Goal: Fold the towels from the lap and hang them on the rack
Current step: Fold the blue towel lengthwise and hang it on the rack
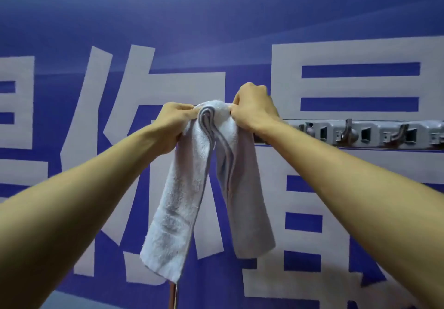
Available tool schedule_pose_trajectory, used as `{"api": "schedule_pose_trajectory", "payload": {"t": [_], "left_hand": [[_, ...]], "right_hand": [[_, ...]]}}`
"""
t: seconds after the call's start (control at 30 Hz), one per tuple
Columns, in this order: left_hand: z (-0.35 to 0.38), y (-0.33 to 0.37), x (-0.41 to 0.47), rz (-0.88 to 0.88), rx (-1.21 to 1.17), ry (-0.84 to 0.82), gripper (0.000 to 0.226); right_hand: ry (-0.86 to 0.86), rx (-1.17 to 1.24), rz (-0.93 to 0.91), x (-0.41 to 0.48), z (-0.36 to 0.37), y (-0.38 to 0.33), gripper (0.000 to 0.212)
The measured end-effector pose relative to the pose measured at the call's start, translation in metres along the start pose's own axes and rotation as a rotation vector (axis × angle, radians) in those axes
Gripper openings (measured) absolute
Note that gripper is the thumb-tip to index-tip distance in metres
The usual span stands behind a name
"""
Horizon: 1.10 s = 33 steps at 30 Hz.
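Item: white towel (182, 200), folded into a narrow band and draped at the left end of the grey wall rack (365, 134), its two tails hanging down and splayed apart. Left hand (175, 122): fingers curled, pinching the fold's left side. Right hand (253, 108): clamped on the fold's right side, close by. Likely purpose: both grips seat the bend over a support hidden beneath it. Hooks (348, 128) further right hold nothing. Backdrop: blue wall (216, 20) with large white characters.
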<state>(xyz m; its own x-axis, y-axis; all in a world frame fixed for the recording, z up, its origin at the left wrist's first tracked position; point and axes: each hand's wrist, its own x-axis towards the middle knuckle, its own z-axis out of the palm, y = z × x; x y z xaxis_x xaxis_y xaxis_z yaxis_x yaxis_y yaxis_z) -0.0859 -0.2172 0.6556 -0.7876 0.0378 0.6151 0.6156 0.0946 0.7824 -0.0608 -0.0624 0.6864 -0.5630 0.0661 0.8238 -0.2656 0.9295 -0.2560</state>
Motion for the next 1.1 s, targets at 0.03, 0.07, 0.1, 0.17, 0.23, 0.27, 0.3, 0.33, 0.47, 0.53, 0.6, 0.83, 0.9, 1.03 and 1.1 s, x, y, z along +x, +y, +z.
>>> {"api": "schedule_pose_trajectory", "payload": {"t": [0.03, 0.07, 0.1, 0.17, 0.23, 0.27, 0.3, 0.33, 0.47, 0.53, 0.6, 0.83, 0.9, 1.03, 1.1], "left_hand": [[0.002, -0.003, 0.004, -0.008, 0.019, 0.026, 0.017], [0.003, -0.007, 0.007, -0.017, 0.042, 0.044, 0.017], [0.005, -0.009, 0.009, -0.025, 0.063, 0.052, 0.015], [0.008, -0.013, 0.009, -0.035, 0.082, 0.056, 0.012], [0.012, -0.016, 0.006, -0.040, 0.066, 0.020, 0.009], [0.014, -0.019, 0.003, -0.048, 0.051, 0.001, 0.006], [0.017, -0.023, -0.001, -0.059, 0.029, -0.012, 0.004], [0.019, -0.027, -0.004, -0.072, 0.008, -0.016, 0.006], [0.017, -0.035, -0.020, -0.090, -0.028, -0.082, 0.013], [0.012, -0.034, -0.028, -0.081, -0.043, -0.115, 0.016], [0.009, -0.032, -0.040, -0.092, -0.072, -0.120, 0.017], [0.015, -0.019, -0.102, -0.010, -0.036, 0.192, 0.020], [0.024, -0.009, -0.126, 0.049, -0.029, 0.214, 0.021], [0.047, 0.000, -0.171, 0.053, 0.033, 0.022, 0.019], [0.059, -0.005, -0.191, -0.032, 0.069, -0.117, 0.021]], "right_hand": [[-0.010, -0.091, -0.035, -0.004, 0.002, -0.003, 0.023], [-0.025, -0.174, -0.070, -0.008, 0.005, -0.004, 0.029], [-0.046, -0.225, -0.092, -0.013, 0.007, -0.005, 0.032], [-0.072, -0.281, -0.132, -0.025, 0.012, -0.003, 0.029], [-0.086, -0.309, -0.146, -0.034, 0.018, 0.003, 0.017], [-0.089, -0.314, -0.145, -0.039, 0.022, 0.006, 0.017], [-0.090, -0.306, -0.139, -0.043, 0.026, 0.009, 0.023], [-0.083, -0.279, -0.140, -0.048, 0.030, 0.012, 0.026], [-0.036, -0.115, -0.116, -0.050, 0.041, 0.022, 0.017], [-0.063, -0.035, -0.081, -0.051, 0.041, 0.027, 0.015], [-0.097, 0.024, -0.057, -0.058, 0.036, 0.034, 0.016], [-0.222, 0.038, -0.015, -0.102, 0.004, 0.055, 0.019], [-0.277, 0.027, 0.000, -0.115, -0.011, 0.060, 0.020], [-0.382, 0.044, 0.035, -0.148, -0.038, 0.075, 0.021], [-0.452, 0.048, 0.059, -0.169, -0.050, 0.085, 0.022]]}}
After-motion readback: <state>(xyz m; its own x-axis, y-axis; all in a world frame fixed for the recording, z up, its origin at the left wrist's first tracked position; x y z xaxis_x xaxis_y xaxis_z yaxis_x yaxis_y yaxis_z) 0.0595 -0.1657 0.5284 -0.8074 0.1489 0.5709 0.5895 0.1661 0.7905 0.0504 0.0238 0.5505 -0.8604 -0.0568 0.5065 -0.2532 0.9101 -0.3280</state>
